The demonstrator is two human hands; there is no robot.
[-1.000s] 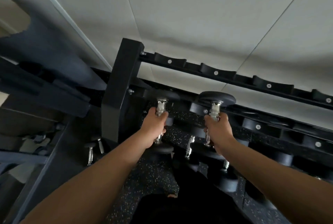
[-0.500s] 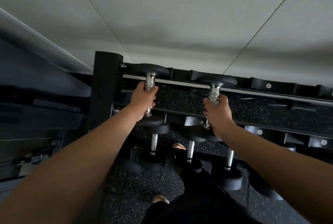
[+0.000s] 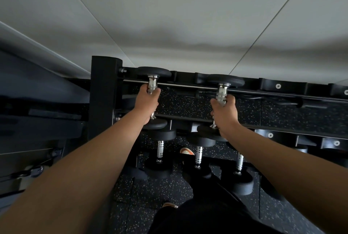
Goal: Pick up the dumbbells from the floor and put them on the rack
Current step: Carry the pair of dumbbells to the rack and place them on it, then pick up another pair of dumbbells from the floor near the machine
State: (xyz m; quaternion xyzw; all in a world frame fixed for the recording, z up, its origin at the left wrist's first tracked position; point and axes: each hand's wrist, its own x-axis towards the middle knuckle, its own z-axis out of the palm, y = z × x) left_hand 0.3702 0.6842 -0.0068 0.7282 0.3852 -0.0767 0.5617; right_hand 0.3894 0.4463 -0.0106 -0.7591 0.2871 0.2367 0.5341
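two dumbbells are held at the top tier of the rack (image 3: 105,98), one in each hand. the left hand (image 3: 147,104) has its fingers wrapped tight around the chrome handle of the left dumbbell (image 3: 153,83), its far head at the back rail. the right hand (image 3: 225,113) grips the right dumbbell (image 3: 222,90) the same way. three more dumbbells (image 3: 198,155) sit on a lower tier, above the speckled floor (image 3: 150,192).

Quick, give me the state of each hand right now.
Left hand: closed on the left dumbbell, at the rack top tier.
Right hand: closed on the right dumbbell, same tier.
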